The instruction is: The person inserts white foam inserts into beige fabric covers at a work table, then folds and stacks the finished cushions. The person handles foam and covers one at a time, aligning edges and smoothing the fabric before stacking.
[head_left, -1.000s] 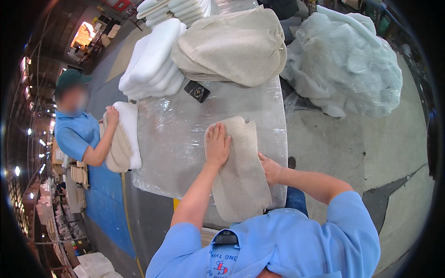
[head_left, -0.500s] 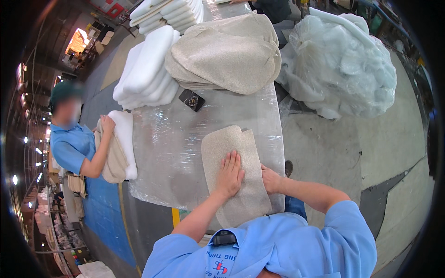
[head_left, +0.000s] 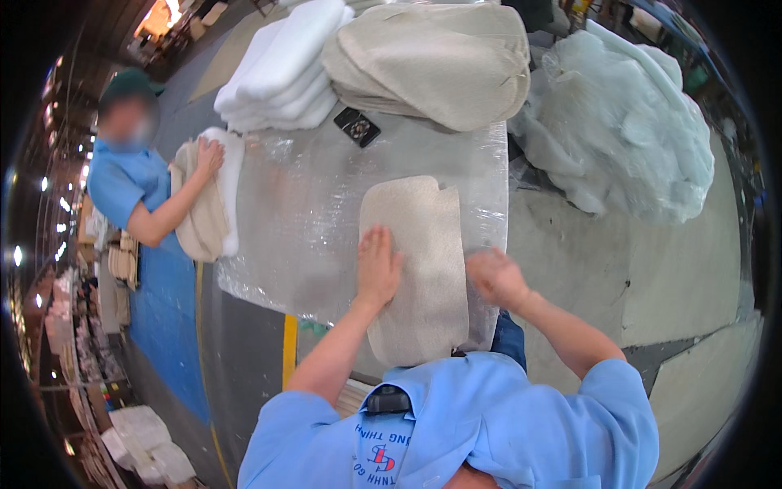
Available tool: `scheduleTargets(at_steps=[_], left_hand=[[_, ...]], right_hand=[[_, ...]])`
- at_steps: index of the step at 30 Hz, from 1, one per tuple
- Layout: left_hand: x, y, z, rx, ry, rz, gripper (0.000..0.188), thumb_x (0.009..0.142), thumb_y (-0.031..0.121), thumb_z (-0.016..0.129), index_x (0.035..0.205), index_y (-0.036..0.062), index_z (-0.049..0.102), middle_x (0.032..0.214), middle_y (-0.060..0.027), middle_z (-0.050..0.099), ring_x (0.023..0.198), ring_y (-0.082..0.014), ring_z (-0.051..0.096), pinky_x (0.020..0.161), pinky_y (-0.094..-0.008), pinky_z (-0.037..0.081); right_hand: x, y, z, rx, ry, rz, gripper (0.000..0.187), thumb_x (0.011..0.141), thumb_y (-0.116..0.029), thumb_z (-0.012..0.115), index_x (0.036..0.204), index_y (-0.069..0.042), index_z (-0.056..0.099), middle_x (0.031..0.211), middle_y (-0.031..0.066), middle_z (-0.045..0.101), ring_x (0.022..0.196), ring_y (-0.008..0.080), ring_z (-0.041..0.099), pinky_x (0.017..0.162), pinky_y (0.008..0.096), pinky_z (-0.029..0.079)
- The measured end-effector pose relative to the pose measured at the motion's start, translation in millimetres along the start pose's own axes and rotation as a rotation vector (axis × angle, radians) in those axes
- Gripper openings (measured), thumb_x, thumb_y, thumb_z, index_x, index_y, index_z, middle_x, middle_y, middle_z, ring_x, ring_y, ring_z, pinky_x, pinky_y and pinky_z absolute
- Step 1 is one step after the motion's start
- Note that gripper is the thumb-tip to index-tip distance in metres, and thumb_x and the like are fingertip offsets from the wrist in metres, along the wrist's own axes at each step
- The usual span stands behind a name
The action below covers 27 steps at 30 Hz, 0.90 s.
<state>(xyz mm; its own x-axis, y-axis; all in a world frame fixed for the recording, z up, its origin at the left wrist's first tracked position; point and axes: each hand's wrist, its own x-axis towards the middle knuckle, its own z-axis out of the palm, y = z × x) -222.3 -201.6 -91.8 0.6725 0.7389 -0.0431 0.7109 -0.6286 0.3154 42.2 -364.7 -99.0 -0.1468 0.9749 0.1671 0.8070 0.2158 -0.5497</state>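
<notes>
showing a beige fabric panel (head_left: 423,253) laid flat on the near part of the worktop (head_left: 293,220), lengthwise from far to near, well apart from the pile of similar beige panels (head_left: 440,65) at the far side. likely to handle as light and soft, bending readily with little stiffness; probably prone to slide over the glossy film (head_left: 489,216) unless pressed down. hardly fragile, though perhaps apt to stretch or fray at the small notch in the far end. best taken by both long sides, or by the far corners with support beneath the middle, to avoid sagging or folding.

looking pale and matte, with a fine grain, a rounded far left corner, a nearly straight right side and faint shallow ripples across the surface. cannot tell whether made of one layer or several.

resting the left hand (head_left: 379,267) flat on the left side of the fabric, back upward, with fingers extended close together and pinching nothing. holding the right hand (head_left: 497,279) just beside the right edge, blurred, with fingers seemingly half bent; cannot tell whether touching or pinching anything.
</notes>
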Motion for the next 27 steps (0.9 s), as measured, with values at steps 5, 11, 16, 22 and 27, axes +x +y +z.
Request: scheduleTargets(at_steps=[5,11,16,22,27], left_hand=[[-46,46,25,0.051,-0.036,0.041,0.083,0.105,0.041,0.054,0.163,-0.0103,0.024,0.173,-0.0291,0.021,0.162,-0.045,0.018,0.132,-0.0543,0.013],[-92,66,22,-0.025,-0.108,0.14,0.084,0.103,0.045,0.056,0.164,-0.0072,0.028,0.174,-0.0257,0.021,0.162,-0.0427,0.02,0.132,-0.0534,0.015],[-145,67,30,-0.063,-0.137,0.174,0.077,0.102,0.041,0.058,0.162,-0.0011,0.035,0.173,-0.0183,0.028,0.16,-0.0387,0.026,0.131,-0.0522,0.019],[-197,68,31,-0.086,-0.072,0.251,0.069,0.1,0.032,0.064,0.159,0.0035,0.044,0.17,-0.0136,0.037,0.159,-0.0333,0.031,0.129,-0.0513,0.024],[-237,51,17,-0.294,0.205,-0.301,0.061,0.103,0.029,0.065,0.156,0.0048,0.047,0.162,-0.0196,0.046,0.149,-0.0374,0.044,0.123,-0.0508,0.035]], right_hand=[[102,-22,-44,0.068,0.372,0.052,0.036,0.099,-0.008,0.064,0.135,-0.007,0.067,0.142,0.0129,0.067,0.134,0.0333,0.062,0.118,0.058,0.042],[205,-44,34,-0.289,0.016,-0.013,0.059,0.107,-0.034,0.056,0.159,-0.01,0.045,0.17,0.0127,0.037,0.16,0.033,0.029,0.13,0.0585,0.019],[205,-36,55,-0.419,-0.134,0.012,0.071,0.11,-0.051,0.039,0.169,-0.015,0.027,0.178,0.0102,0.019,0.165,0.032,0.011,0.132,0.059,0.007],[202,-35,56,-0.415,-0.142,-0.03,0.079,0.105,-0.06,0.046,0.169,-0.016,0.03,0.177,0.0153,0.02,0.164,0.0373,0.013,0.131,0.0617,0.009],[199,-28,52,-0.435,-0.206,-0.005,0.083,0.104,-0.068,0.041,0.17,-0.019,0.027,0.178,0.0168,0.016,0.165,0.0386,0.007,0.131,0.0625,0.006]])
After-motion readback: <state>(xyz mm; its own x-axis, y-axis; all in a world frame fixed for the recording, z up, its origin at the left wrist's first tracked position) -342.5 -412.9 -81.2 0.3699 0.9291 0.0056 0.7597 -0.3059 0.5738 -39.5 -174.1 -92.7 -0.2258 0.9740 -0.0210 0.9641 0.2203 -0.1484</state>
